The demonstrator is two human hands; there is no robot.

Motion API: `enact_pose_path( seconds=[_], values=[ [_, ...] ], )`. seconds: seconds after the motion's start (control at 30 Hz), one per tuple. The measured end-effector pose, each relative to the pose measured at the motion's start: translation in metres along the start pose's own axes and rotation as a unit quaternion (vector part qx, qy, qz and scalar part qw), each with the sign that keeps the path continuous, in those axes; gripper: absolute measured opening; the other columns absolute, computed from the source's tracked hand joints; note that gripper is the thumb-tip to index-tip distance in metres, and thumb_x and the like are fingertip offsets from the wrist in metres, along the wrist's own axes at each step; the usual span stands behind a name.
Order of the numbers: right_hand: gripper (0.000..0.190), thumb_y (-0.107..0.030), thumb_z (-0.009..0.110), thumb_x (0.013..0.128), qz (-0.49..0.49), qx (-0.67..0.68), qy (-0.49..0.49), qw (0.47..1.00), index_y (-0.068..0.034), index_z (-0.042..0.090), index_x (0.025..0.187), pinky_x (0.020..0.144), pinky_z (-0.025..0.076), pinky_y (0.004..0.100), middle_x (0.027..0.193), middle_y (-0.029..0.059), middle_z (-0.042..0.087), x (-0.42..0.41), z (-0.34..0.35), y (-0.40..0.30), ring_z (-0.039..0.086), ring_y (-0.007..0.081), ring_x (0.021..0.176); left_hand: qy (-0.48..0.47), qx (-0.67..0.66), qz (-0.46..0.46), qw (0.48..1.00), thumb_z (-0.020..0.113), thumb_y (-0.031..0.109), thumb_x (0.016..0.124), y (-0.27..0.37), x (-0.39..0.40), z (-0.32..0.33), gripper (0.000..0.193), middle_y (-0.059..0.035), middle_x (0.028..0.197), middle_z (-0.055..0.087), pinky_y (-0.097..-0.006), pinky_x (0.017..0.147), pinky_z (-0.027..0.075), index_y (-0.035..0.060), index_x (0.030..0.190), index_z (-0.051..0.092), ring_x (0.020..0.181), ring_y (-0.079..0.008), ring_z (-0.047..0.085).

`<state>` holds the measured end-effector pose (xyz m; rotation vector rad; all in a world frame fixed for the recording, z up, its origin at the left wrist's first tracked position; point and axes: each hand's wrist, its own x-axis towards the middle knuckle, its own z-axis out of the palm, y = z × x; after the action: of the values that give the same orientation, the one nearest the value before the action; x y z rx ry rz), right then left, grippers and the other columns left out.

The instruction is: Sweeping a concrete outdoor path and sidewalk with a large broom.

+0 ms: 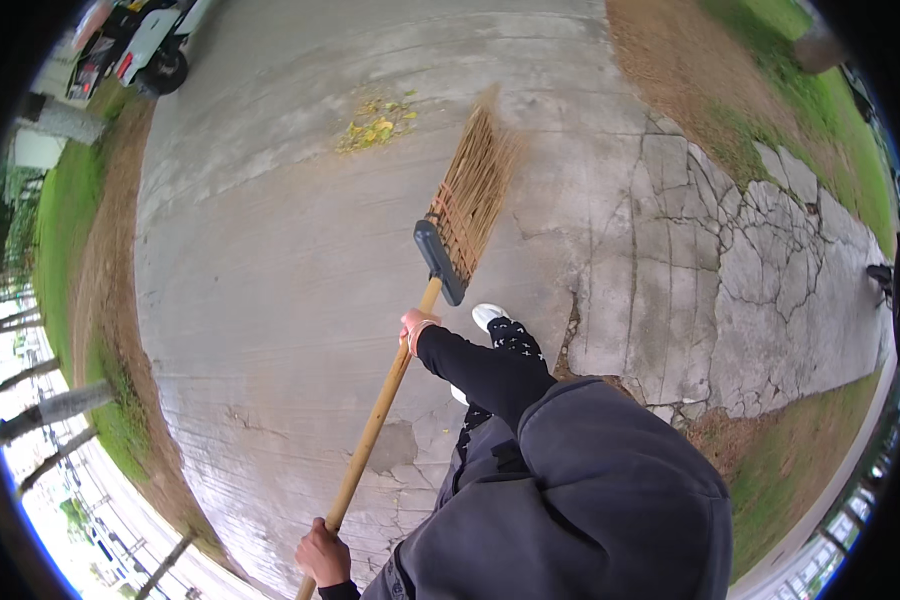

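Note:
Both of my hands are closed around the wooden handle [375, 416] of a long broom. My right hand [420, 326] grips it low, just behind the dark plastic broom head [439, 262]. Further up the handle, towards the bottom of the view, my left hand [324, 555] holds it. Stiff straw-coloured bristles [476, 176], bound with reddish cord, fan out from the head over the concrete; their tips are blurred. Ahead and to the left of the bristles, apart from them, lies a small pile of yellow and green leaves [375, 131].
The concrete path [270, 262] breaks into cracked slabs [757, 255] on the right. Soil and grass [75, 225] border it on the left, with tree trunks [56, 412] beyond. A parked vehicle [154, 56] stands at the upper left. My white shoe [487, 315] is near the broom head.

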<state>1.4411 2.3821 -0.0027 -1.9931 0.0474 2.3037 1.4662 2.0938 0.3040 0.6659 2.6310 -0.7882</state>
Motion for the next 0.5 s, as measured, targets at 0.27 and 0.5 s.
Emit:
enact_pose_path(
  seconds=[0.27,0.5],
  values=[
    [0.013,-0.004,0.048,0.068,-0.015,0.043,-0.120,0.992,-0.007,0.036,0.064,0.040,0.035,0.0347,0.047,0.0038,0.034,-0.060,-0.029,0.053,0.037,0.0170,0.038,0.052,-0.093,-0.026,0.994,0.050,0.007,0.063,-0.086,-0.013,0.062,0.005,-0.0124,0.052,0.051,-0.0398,0.049,0.037,0.0089,0.061,0.047,0.052,-0.0303,0.052],
    [0.020,-0.006,0.044,0.067,0.068,0.041,0.059,0.995,-0.012,0.030,0.054,0.046,0.034,0.0296,0.041,-0.0014,0.028,-0.043,-0.068,0.026,0.031,0.0136,0.037,0.061,-0.096,0.060,0.992,0.053,0.009,0.062,-0.078,0.040,0.018,0.010,-0.0073,0.051,0.051,-0.0330,0.053,0.035,0.0084,0.060,0.043,0.050,-0.0230,0.052]
  ],
)
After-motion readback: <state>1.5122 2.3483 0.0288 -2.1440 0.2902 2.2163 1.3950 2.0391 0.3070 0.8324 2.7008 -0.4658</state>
